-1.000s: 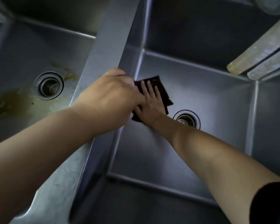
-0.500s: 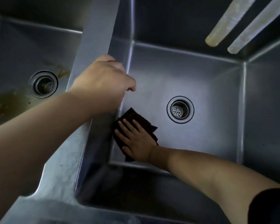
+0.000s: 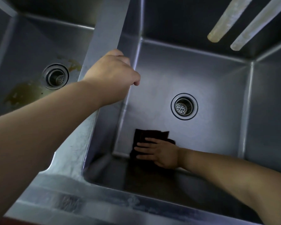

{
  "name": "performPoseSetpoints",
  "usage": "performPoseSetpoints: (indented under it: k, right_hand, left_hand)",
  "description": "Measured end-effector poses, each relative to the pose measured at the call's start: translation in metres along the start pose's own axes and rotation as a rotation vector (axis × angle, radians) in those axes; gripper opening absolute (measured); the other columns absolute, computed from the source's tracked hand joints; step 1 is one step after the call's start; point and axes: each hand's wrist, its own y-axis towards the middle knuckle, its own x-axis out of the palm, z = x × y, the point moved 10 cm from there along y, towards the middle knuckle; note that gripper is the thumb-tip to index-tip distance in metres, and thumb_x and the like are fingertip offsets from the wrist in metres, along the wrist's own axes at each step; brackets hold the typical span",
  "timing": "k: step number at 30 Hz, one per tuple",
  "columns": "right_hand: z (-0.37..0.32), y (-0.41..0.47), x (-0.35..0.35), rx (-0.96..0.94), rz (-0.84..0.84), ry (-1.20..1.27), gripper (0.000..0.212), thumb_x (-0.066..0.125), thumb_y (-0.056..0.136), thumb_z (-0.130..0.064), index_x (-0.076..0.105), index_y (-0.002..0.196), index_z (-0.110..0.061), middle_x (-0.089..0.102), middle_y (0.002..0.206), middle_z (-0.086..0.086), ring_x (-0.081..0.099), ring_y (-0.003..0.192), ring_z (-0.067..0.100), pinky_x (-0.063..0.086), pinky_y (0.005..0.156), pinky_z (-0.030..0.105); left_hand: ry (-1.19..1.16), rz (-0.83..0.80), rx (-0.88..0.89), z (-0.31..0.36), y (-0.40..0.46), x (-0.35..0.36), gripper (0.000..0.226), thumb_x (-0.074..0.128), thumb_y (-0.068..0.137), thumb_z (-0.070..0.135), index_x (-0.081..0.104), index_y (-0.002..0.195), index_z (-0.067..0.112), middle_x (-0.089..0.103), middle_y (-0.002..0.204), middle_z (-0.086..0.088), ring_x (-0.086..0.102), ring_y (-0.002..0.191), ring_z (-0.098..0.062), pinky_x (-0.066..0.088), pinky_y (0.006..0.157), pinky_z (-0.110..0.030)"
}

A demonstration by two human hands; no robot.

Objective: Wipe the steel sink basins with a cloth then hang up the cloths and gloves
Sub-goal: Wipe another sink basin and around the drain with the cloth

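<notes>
A steel double sink fills the view. The right basin (image 3: pixel 217 82) is the larger in frame, its floor bright and clean around a round drain strainer (image 3: pixel 184 106) near the middle. The left basin (image 3: pixel 31 51) shows brownish stains (image 3: pixel 23 93) on its floor beside and in front of its own drain (image 3: pixel 56 76). A flat steel divider (image 3: pixel 110 25) runs between the two basins from the far edge toward the near rim (image 3: pixel 88 203), which looks streaked and wet.

Two pale, scaled faucet spouts (image 3: pixel 229 21) reach in from the far right corner over the right basin, side by side and apart from everything below.

The left hand (image 3: pixel 113 75) sits on the divider with its fingers curled over the edge into the right basin, gripping the steel. The right hand (image 3: pixel 159 153) lies flat, fingers spread and pointing left, pressing a dark brown cloth (image 3: pixel 146 137) against the floor of the right basin at its near edge, close to the near left corner. The cloth is folded and touches the seam where floor meets front wall; the drain strainer is well apart from it.

No brand, label or writing can be read anywhere.
</notes>
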Motion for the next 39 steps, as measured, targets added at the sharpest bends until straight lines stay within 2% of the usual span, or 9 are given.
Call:
performPoseSetpoints:
  k: [8,10,13,16,20,24,29,34,39]
  right_hand:
    - [0.041,-0.153,0.021,0.113,-0.147,-0.18,0.052,0.02,0.098,-0.042,0.037,0.144,-0.026,0.033,0.151,0.003,0.036,0.138,0.025,0.025,0.11,0.048]
    - [0.042,-0.14,0.021,0.111,-0.122,-0.228,0.053,0.022,0.096,-0.045,0.037,0.143,-0.027,0.037,0.149,0.004,0.039,0.136,0.026,0.023,0.11,0.046]
    - [0.033,-0.088,0.021,0.096,-0.058,-0.257,0.061,0.041,0.088,-0.047,0.036,0.145,-0.026,0.036,0.151,0.008,0.03,0.14,0.029,0.017,0.113,0.048]
    - [0.034,-0.024,0.01,0.149,0.016,-0.213,0.063,0.042,0.088,-0.047,0.033,0.147,-0.024,0.029,0.154,0.012,0.021,0.143,0.032,0.013,0.116,0.049]
    - [0.066,0.033,-0.015,0.319,0.065,-0.208,0.066,0.043,0.087,-0.045,0.03,0.148,-0.023,0.026,0.155,0.012,0.017,0.144,0.032,0.007,0.117,0.048]
    - [0.125,0.044,-0.051,0.563,0.17,-0.205,0.072,0.049,0.084,-0.045,0.027,0.149,-0.021,0.023,0.156,0.012,0.017,0.145,0.031,0.01,0.117,0.048]
    - [0.195,0.015,-0.085,0.853,0.244,-0.196,0.073,0.045,0.088,-0.043,0.015,0.152,-0.022,0.011,0.159,0.012,0.007,0.147,0.029,0.004,0.118,0.044]
    - [0.248,-0.063,-0.098,1.105,0.249,-0.198,0.065,0.033,0.095,-0.034,0.006,0.152,-0.021,0.004,0.16,0.01,0.001,0.147,0.028,0.0,0.117,0.043]
    - [0.242,-0.146,-0.088,1.25,0.28,-0.131,0.068,0.042,0.091,-0.026,0.012,0.152,-0.017,0.01,0.159,0.014,0.004,0.147,0.029,0.002,0.118,0.044]
  left_hand:
    - [-0.018,0.048,0.005,-0.001,0.0,-0.002,0.032,0.056,0.079,0.013,0.069,0.104,0.029,0.068,0.087,-0.003,0.053,0.096,-0.029,0.044,0.087,-0.043]
    - [-0.037,0.045,-0.003,-0.001,0.001,-0.003,0.029,0.057,0.08,0.017,0.07,0.103,0.027,0.068,0.087,-0.004,0.053,0.098,-0.029,0.044,0.088,-0.043]
    - [-0.045,0.039,-0.012,-0.004,0.001,-0.002,0.029,0.057,0.079,0.018,0.07,0.104,0.026,0.068,0.09,-0.005,0.052,0.101,-0.03,0.044,0.088,-0.043]
    - [-0.021,0.038,-0.005,-0.003,0.002,-0.001,0.029,0.057,0.08,0.018,0.07,0.105,0.025,0.067,0.09,-0.005,0.05,0.101,-0.029,0.044,0.088,-0.042]
    - [0.065,0.015,0.005,0.0,0.004,0.0,0.028,0.057,0.08,0.021,0.07,0.104,0.024,0.066,0.087,-0.005,0.051,0.098,-0.029,0.041,0.09,-0.041]
    - [0.214,-0.032,0.036,0.009,0.003,-0.001,0.014,0.064,0.072,0.017,0.069,0.085,0.019,0.064,0.078,-0.007,0.055,0.085,-0.03,0.032,0.089,-0.035]
    - [0.357,-0.124,0.134,0.034,-0.005,0.0,0.012,0.064,0.072,0.013,0.056,0.07,0.021,0.064,0.07,-0.003,0.058,0.075,-0.028,0.039,0.075,-0.036]
    - [0.323,-0.205,0.276,0.084,-0.012,0.021,0.013,0.074,0.063,0.021,0.061,0.066,0.022,0.064,0.064,0.002,0.062,0.067,-0.023,0.045,0.062,-0.029]
    - [0.199,-0.353,0.106,0.112,-0.002,0.072,0.016,0.057,0.085,0.028,0.057,0.1,0.023,0.062,0.1,0.001,0.056,0.097,-0.021,0.031,0.071,-0.03]
